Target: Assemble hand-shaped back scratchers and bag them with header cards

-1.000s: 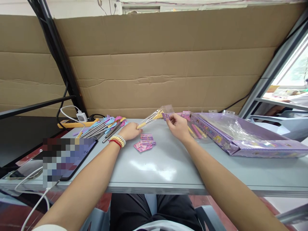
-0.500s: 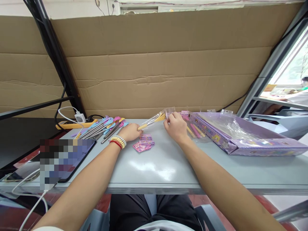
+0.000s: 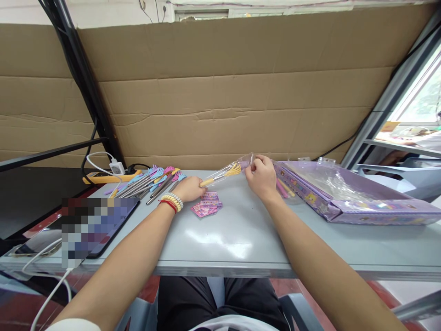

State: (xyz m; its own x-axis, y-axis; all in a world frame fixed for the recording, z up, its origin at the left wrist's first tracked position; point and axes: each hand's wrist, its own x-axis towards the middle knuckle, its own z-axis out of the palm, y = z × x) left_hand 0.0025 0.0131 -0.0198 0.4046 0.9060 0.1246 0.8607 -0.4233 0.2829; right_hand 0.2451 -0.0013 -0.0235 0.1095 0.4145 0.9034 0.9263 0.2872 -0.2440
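Observation:
A yellow back scratcher with a hand-shaped head lies inside a clear plastic bag, held slantwise above the table. Around its yellow handle end my left hand is closed. At the other end, my right hand pinches the bag's edge near the claw head. Small pink printed cards lie in a loose pile just below the bag. More bagged pieces with pink and yellow handles rest to the right, partly hidden behind my right hand.
Several metal back scratchers with coloured heads are heaped at the left. A tablet with a white cable lies before them. On the right stands an open purple box with clear plastic inside. Cardboard walls the back.
My right hand has shifted slightly right along with the bag's edge, leaving the bag stretched further from the claw head. My left hand keeps its grip on the handle end.

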